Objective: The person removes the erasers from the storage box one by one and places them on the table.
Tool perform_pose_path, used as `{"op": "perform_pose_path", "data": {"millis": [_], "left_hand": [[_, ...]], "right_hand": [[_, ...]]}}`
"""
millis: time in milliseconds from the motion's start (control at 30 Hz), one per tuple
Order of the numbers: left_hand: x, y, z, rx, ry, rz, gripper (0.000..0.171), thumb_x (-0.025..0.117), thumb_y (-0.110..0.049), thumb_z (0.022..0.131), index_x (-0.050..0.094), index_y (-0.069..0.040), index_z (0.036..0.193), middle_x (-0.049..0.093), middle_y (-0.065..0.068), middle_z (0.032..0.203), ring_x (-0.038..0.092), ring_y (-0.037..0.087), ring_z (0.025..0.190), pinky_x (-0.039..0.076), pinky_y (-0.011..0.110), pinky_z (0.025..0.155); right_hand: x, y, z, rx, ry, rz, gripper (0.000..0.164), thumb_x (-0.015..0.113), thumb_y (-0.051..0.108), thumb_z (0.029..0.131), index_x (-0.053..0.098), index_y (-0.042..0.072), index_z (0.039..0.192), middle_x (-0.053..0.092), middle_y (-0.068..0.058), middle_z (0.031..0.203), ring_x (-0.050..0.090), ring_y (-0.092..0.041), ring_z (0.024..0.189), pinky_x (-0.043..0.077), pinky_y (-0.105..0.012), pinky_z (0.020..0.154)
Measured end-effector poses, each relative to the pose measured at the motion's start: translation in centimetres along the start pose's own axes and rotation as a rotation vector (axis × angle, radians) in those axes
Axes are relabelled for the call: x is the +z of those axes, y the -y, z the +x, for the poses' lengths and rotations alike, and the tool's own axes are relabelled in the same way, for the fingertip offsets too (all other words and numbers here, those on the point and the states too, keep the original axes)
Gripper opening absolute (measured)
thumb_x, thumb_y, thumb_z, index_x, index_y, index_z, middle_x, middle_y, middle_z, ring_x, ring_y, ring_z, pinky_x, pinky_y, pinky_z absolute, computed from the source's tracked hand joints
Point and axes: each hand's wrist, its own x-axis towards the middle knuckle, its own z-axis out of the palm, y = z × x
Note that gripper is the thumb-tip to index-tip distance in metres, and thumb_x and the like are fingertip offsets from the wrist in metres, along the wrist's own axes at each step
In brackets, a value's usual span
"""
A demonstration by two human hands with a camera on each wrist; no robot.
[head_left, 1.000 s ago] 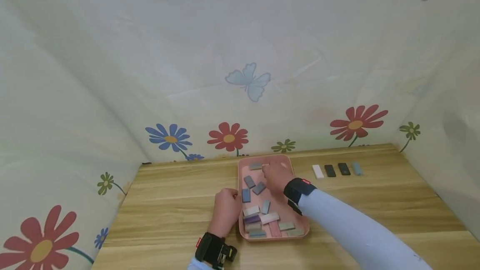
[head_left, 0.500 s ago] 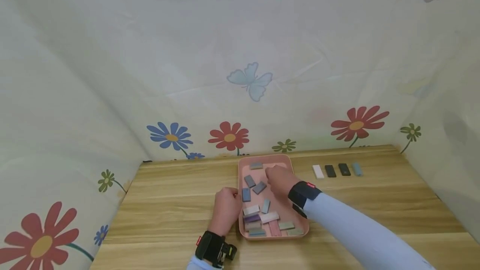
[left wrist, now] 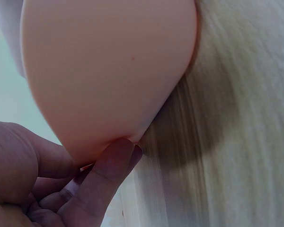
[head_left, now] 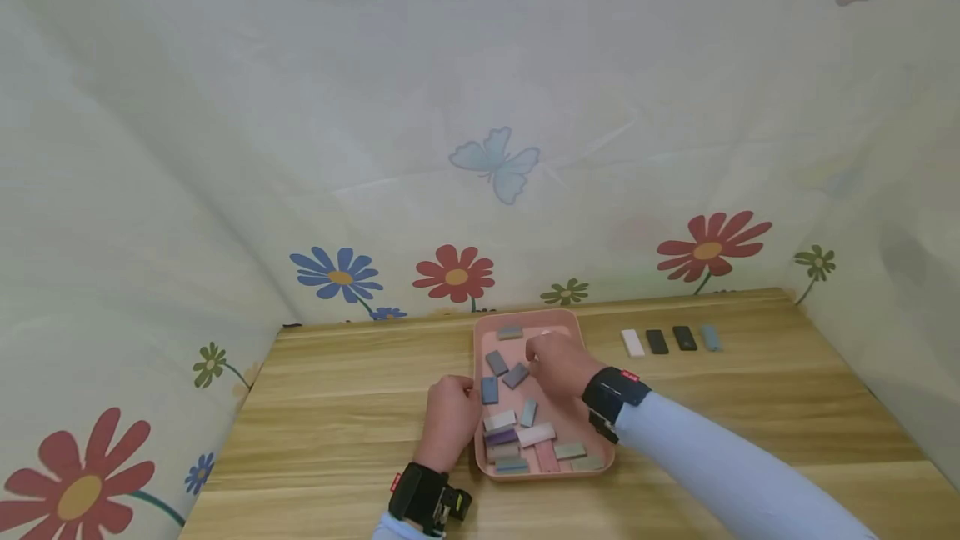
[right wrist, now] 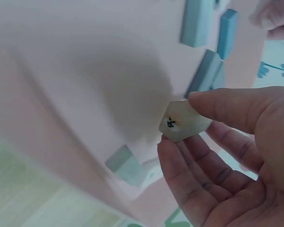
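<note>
- Drawn back slightly from the far end of the pink tray [head_left: 567, 417] since a second ago, the person's right hand [head_left: 564, 367] is over the tray.
- Its thumb and fingers pinch a pale block [right wrist: 184, 122], with a small dark mark on its end, above the tray floor.
- At the tray's left side, the left hand [head_left: 452, 411] pinches the edge between thumb and fingers, in the same place as before.
- Scattered inside are loose blocks: grey, blue, white, purple, pink and pale green.
- Right of the tray, on the wood-grain table [head_left: 352, 390], a row runs white block [head_left: 633, 343], black block [head_left: 657, 342], another black block [head_left: 684, 338], blue block [head_left: 711, 338].
</note>
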Motion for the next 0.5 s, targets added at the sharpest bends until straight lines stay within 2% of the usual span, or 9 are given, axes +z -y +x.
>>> {"op": "perform_pose_path", "data": {"millis": [133,200,267,333,500], "left_hand": [[0.1,0.0,0.1,0.008,-0.01,0.016,0.02,0.055,-0.009,0.087,0.073,-0.002,0.093,0.069,0.007,0.081,0.059,0.008,0.057,0.045,0.024,0.046],[0.1,0.0,0.0,-0.001,-0.005,0.013,0.02,0.055,-0.01,0.087,0.073,-0.002,0.094,0.069,0.007,0.081,0.059,0.009,0.056,0.045,0.024,0.045],[0.0,-0.2,0.0,-0.024,0.006,-0.001,0.021,0.054,-0.01,0.088,0.072,-0.002,0.095,0.068,0.007,0.081,0.059,0.01,0.056,0.045,0.025,0.045],[-0.1,-0.3,-0.1,-0.042,0.015,-0.014,0.022,0.054,-0.01,0.088,0.072,-0.002,0.095,0.067,0.007,0.081,0.059,0.01,0.056,0.044,0.026,0.045],[-0.2,-0.6,-0.3,-0.025,0.012,-0.003,0.021,0.053,-0.008,0.087,0.072,-0.002,0.089,0.064,0.005,0.072,0.056,0.011,0.052,0.043,0.027,0.043]], "right_hand": [[-1.5,-0.4,-0.4,-0.053,-0.038,0.107,0.012,0.062,0.007,0.086,0.067,0.003,0.097,0.068,-0.01,0.099,0.062,-0.022,0.092,0.051,-0.036,0.078],[-2.5,-1.0,-0.7,-0.042,-0.035,0.158,0.014,0.06,0.006,0.088,0.065,0.002,0.099,0.066,-0.011,0.1,0.061,-0.021,0.087,0.05,-0.034,0.073],[-3.8,-1.8,-1.3,0.007,-0.012,0.202,0.018,0.057,0.009,0.09,0.063,0.002,0.106,0.064,-0.012,0.101,0.061,-0.019,0.084,0.05,-0.032,0.067],[-5.1,-3.0,-1.9,0.056,-0.017,0.211,0.023,0.056,0.012,0.091,0.061,0.002,0.111,0.063,-0.012,0.102,0.06,-0.018,0.083,0.049,-0.03,0.066],[-8.2,-7.2,-3.9,0.085,-0.087,0.191,0.028,0.057,0.011,0.088,0.061,0.0,0.114,0.065,-0.015,0.101,0.062,-0.023,0.081,0.05,-0.033,0.063]]}}
